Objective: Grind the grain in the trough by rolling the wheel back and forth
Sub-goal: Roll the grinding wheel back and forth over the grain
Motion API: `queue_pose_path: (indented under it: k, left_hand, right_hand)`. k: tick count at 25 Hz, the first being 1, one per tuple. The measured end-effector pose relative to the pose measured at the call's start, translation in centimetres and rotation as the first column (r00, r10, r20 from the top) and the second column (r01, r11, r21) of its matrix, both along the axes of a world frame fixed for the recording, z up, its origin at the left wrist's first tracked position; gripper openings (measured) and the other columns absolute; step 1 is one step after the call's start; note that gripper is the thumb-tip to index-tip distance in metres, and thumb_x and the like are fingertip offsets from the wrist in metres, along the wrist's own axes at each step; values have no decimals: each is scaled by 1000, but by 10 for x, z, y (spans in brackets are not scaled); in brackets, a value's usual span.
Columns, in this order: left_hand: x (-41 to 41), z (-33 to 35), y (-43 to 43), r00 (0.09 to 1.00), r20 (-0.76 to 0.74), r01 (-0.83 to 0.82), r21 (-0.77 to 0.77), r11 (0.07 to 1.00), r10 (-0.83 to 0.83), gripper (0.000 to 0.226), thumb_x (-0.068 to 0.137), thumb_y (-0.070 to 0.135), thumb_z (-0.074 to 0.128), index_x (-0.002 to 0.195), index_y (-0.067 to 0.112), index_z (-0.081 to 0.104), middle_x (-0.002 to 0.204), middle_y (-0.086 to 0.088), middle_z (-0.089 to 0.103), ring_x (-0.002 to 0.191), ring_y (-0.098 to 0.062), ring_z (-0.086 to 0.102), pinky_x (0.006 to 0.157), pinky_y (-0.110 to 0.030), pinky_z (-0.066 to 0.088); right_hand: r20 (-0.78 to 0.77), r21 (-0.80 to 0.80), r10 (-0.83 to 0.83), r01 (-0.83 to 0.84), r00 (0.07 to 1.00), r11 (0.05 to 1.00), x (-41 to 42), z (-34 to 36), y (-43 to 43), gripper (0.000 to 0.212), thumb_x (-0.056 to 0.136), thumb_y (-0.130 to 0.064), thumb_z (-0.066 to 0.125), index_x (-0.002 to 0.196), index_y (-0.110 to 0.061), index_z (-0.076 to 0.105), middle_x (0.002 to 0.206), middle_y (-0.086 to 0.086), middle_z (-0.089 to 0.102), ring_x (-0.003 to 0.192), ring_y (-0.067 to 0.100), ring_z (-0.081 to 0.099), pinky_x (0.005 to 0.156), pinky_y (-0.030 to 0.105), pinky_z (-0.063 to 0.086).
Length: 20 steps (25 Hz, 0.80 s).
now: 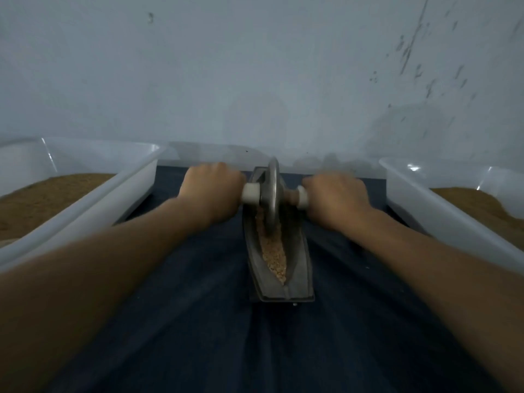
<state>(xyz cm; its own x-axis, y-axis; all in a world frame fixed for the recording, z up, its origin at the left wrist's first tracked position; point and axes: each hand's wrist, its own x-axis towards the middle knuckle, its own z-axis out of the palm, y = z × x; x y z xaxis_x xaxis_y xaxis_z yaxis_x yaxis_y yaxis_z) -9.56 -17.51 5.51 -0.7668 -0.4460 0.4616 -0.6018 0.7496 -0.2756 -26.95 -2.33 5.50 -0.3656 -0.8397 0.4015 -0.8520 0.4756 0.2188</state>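
Note:
A dark boat-shaped metal trough (297,268) lies lengthwise on a dark blue cloth (198,321). Tan crushed grain (274,258) fills its groove toward the near end. A grey metal wheel (272,194) stands upright in the groove at the far half of the trough, on a pale axle handle (251,193). My left hand (211,190) grips the handle's left end and my right hand (334,198) grips its right end. Both arms reach straight forward.
A white plastic tub (93,205) holding brown grain sits at the left, and a second white tub (442,211) with brown grain sits at the right. A pale scuffed wall (255,80) rises just beyond the trough's far end.

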Motion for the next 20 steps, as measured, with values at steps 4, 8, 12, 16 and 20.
queue_pose_path:
  k: [4,8,12,16,20]
  left_hand:
    - [35,-22,17,980,-124,134,-161,978,-154,46,48,29,80,60,31,35,54,11,10,43,-8,1,47,-15,8]
    - [-3,-10,4,995,-82,-58,45,997,62,2,86,25,62,88,24,62,76,-1,57,64,-26,57,55,-32,39]
    - [-2,-8,-2,999,-28,-38,102,994,41,7,88,28,61,94,25,64,85,-2,61,73,-26,62,59,-33,38]
    - [37,-19,12,972,-133,156,-235,959,-191,39,53,35,74,63,33,36,55,11,12,46,-7,-1,48,-16,4]
    - [0,-7,12,1000,-15,10,-157,988,-12,7,77,26,68,79,25,62,61,2,40,46,-18,38,46,-26,26]
  right_hand:
    - [-295,-204,37,-100,955,974,10,-16,36,23,54,-40,55,57,-31,34,48,-14,16,42,0,9,47,15,5]
    - [-27,-46,-56,55,998,997,10,5,-15,19,88,-46,66,82,-30,57,78,-5,56,66,18,48,57,28,35]
    - [19,22,-3,3,1000,1000,7,14,-17,16,89,-38,67,82,-28,57,85,-3,61,73,19,55,62,30,42]
    - [-261,-191,70,-122,963,974,13,-14,38,40,48,-40,65,58,-32,27,49,-15,17,42,0,11,43,15,5]
    - [11,-126,-54,55,998,991,5,-16,4,11,80,-38,66,78,-34,56,68,-9,52,57,16,49,51,27,35]
